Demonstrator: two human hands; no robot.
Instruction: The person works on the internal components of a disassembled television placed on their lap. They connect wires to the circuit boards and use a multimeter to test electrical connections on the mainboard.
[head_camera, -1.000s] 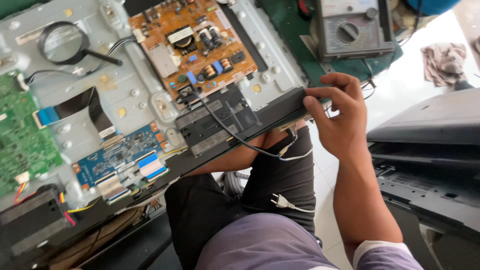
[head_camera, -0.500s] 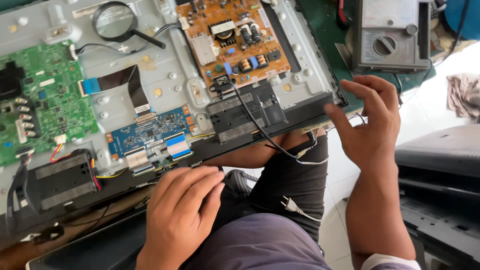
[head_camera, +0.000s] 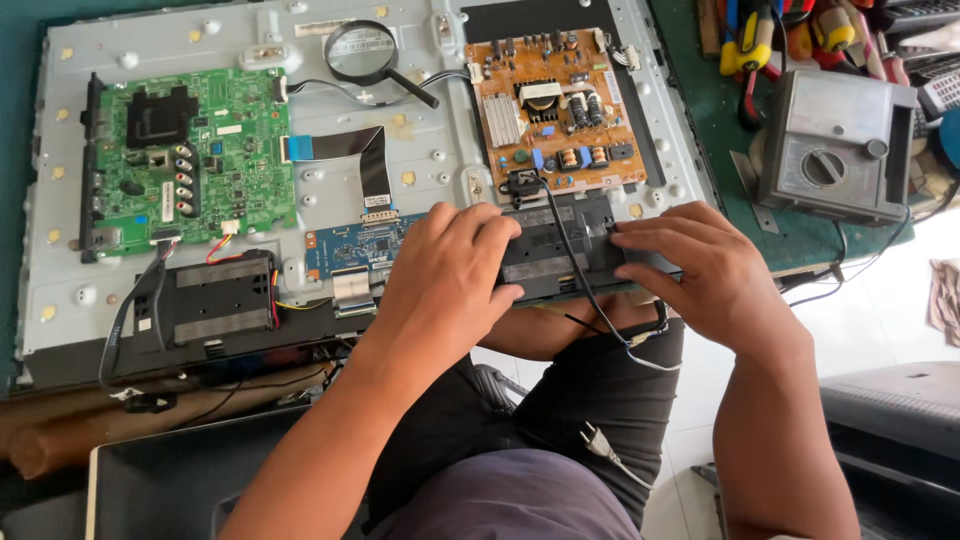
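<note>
An opened flat-screen set lies face down, its grey metal back plate (head_camera: 440, 160) bared. On it sit a green main board (head_camera: 190, 160), an orange-brown power board (head_camera: 555, 105) and a small blue board (head_camera: 345, 245). A black speaker box (head_camera: 555, 250) lies along the near edge. My left hand (head_camera: 450, 275) curls over that box's left end. My right hand (head_camera: 700, 265) grips its right end, fingers on top and pointing left. A black cable (head_camera: 575, 270) runs from the power board over the box, between my hands.
A second black speaker box (head_camera: 215, 300) sits at the lower left. A magnifying glass (head_camera: 362, 52) lies at the plate's top. On the green bench to the right are a grey meter box (head_camera: 835, 145) and hand tools (head_camera: 780, 35). A plug (head_camera: 597, 443) rests on my lap.
My left hand rose from my lap onto the speaker box. My right hand slid left from the panel's corner onto the box. The view shifted so the whole plate shows.
</note>
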